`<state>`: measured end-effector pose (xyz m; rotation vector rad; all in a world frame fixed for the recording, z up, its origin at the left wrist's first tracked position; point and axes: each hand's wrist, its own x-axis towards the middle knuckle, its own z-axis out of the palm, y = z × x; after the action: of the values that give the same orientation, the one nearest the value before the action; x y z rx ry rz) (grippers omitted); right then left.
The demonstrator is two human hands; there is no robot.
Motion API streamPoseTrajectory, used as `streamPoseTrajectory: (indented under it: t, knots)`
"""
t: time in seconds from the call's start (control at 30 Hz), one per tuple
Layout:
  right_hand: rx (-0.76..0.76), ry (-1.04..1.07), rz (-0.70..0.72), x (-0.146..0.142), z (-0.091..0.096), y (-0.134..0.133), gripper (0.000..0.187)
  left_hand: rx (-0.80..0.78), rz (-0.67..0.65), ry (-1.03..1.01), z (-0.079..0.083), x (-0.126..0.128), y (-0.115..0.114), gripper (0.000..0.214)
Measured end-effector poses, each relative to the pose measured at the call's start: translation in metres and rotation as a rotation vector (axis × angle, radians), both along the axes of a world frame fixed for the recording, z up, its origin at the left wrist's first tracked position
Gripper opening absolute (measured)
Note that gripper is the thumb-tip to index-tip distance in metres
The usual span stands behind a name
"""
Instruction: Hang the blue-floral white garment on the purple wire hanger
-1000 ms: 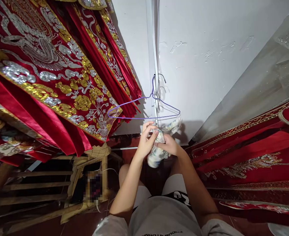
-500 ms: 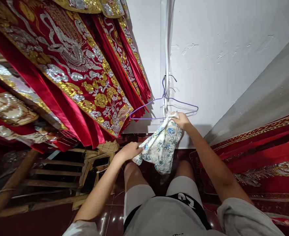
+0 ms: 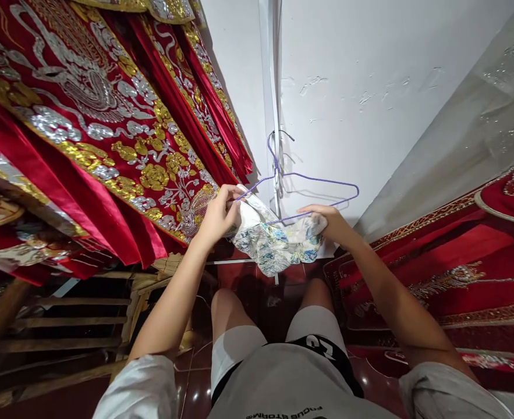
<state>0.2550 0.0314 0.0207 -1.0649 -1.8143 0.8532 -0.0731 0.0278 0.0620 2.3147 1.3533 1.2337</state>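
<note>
Running sideways, floral cloth (image 3: 274, 247) spans both hands (image 3: 218, 216) (image 3: 333, 224).

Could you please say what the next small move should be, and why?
Probably the right hand should ease its side of the floral cloth over the right corner of the purple hanger: that corner is bare, while the left hand holds cloth at the left end.

Lighting uneven. White wall (image 3: 326, 70) above fingers (image 3: 229, 191): brightest area, greying toward far right. Hanger (image 3: 322, 178) throws soft shadow line onto wall, just above right-hand fingers; shadow falls below the wire, consistent with light from above. Sequined red cloth (image 3: 154, 176), left of fingers: scattered glints. Wooden slats (image 3: 73, 301), lower left of fingers: dim, detail lost. Floor (image 3: 198, 375) below fingers: dark, small glare spots. Wide-angle stretch toward edges.
</note>
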Motion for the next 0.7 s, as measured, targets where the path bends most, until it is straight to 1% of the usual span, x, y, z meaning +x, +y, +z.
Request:
streamPoseTrajectory:
  t: [0.1,0.13,0.17,0.23,0.3,0.37,0.43,0.5,0.6,0.67,0.7]
  knots:
    - [-0.005,0.207,-0.278,0.021,0.006,0.01,0.074,-0.053,-0.043,0.079,0.007,-0.004,0.008,0.028]
    - [-0.027,0.257,-0.346,0.028,0.009,0.015,0.079,-0.064,-0.042,0.099,0.008,-0.006,0.01,0.028]
    - [-0.061,0.28,-0.375,0.036,0.011,0.021,0.079,-0.062,-0.034,0.108,0.01,-0.008,0.011,0.027]
    - [-0.156,0.243,-0.32,0.049,0.019,0.027,0.067,-0.031,0.0,0.13,0.011,-0.012,0.015,0.027]
    - [-0.291,0.155,-0.186,0.06,0.027,0.026,0.054,0.026,0.075,0.133,0.01,-0.015,0.019,0.026]
    - [-0.447,0.076,-0.048,0.067,0.035,0.019,0.049,0.064,0.15,0.11,0.009,-0.017,0.025,0.025]
    - [-0.571,0.08,0.043,0.068,0.039,0.01,0.049,0.053,0.164,0.087,0.011,-0.014,0.031,0.025]
    - [-0.61,0.195,0.05,0.06,0.04,0.003,0.051,0.024,0.105,0.085,0.014,-0.004,0.037,0.025]
    - [-0.596,0.391,-0.063,0.036,0.04,0.0,0.052,0.017,-0.019,0.102,0.022,0.019,0.047,0.026]
    - [-0.55,0.415,-0.121,0.02,0.043,0.004,0.049,0.031,-0.059,0.113,0.027,0.032,0.054,0.025]
    - [-0.5,0.405,-0.122,0.014,0.046,0.008,0.048,0.037,-0.057,0.123,0.031,0.037,0.059,0.024]
